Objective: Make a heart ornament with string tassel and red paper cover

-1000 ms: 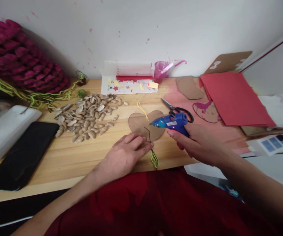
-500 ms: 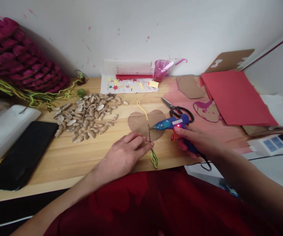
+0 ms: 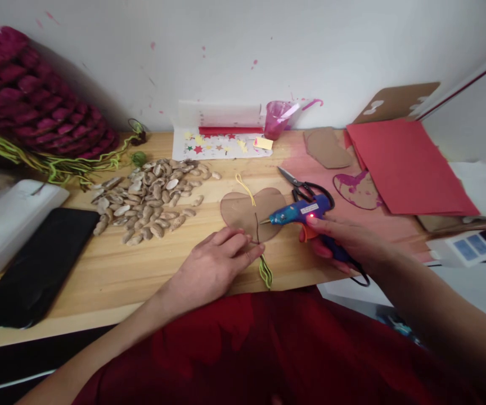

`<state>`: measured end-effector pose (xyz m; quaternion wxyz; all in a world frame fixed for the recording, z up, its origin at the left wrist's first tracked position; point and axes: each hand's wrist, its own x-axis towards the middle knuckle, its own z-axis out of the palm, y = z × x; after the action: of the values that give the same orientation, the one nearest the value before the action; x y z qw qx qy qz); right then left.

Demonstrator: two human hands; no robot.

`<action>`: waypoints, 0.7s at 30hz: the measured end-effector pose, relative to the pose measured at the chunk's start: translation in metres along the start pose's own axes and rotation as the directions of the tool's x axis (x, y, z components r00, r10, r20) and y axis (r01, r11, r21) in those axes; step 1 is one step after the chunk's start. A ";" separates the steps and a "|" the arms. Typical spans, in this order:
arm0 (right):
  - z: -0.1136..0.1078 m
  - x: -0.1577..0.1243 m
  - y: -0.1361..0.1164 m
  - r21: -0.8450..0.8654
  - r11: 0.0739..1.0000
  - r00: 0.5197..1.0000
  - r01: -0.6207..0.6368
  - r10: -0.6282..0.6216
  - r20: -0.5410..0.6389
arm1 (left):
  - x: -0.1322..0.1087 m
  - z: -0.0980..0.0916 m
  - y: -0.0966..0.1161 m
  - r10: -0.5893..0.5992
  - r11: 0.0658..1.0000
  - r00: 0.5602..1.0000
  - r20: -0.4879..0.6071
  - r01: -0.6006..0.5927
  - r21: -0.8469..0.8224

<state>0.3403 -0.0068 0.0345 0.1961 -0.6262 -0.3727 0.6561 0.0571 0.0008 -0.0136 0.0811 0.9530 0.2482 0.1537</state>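
My right hand (image 3: 336, 239) is wrapped round a blue glue gun (image 3: 297, 212) with an orange trigger and a lit red light. Its nozzle points left, at a dark cord (image 3: 257, 222) lying down the middle of a heart-shaped cardboard piece (image 3: 241, 211). At the lower edge of the cardboard, my left hand (image 3: 217, 261) has its fingers closed on the cord; the exact contact is partly hidden. Below those fingertips hangs a green yarn tassel (image 3: 265, 274). A yellow thread loop (image 3: 244, 188) reaches up from the top notch of the cardboard.
Black scissors (image 3: 306, 188) lie just behind the glue gun. Peanut shells (image 3: 150, 202) are heaped at left, beside a black phone (image 3: 36, 267). Red paper (image 3: 412, 169) and a paint-stained cardboard heart (image 3: 356, 190) are at right. A pink cup (image 3: 277, 119) stands by the wall.
My right hand has drawn the glue gun slightly right and its nozzle a little down along the cord. My left hand stays in place.
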 end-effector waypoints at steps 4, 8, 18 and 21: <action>-0.002 -0.003 0.005 0.024 0.999 0.999 -0.036 0.035 0.035 | 0.000 0.000 -0.001 0.002 1.000 1.000 -0.008 -0.002 0.010; 0.000 0.004 0.004 0.011 1.000 1.000 -0.013 0.012 0.024 | 0.000 -0.001 0.000 0.001 1.000 1.000 0.003 -0.001 0.017; 0.004 0.010 0.000 -0.014 1.000 0.999 0.011 -0.012 -0.045 | 0.000 -0.001 0.000 0.003 1.000 1.000 0.004 -0.003 0.015; 0.005 0.014 -0.003 -0.005 0.999 0.998 0.045 -0.045 -0.052 | -0.001 0.000 0.000 0.008 1.000 1.000 -0.008 -0.008 0.017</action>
<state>0.3325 0.0041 0.0263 0.2193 -0.6351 -0.3829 0.6340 0.0565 0.0006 -0.0134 0.0713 0.9540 0.2460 0.1558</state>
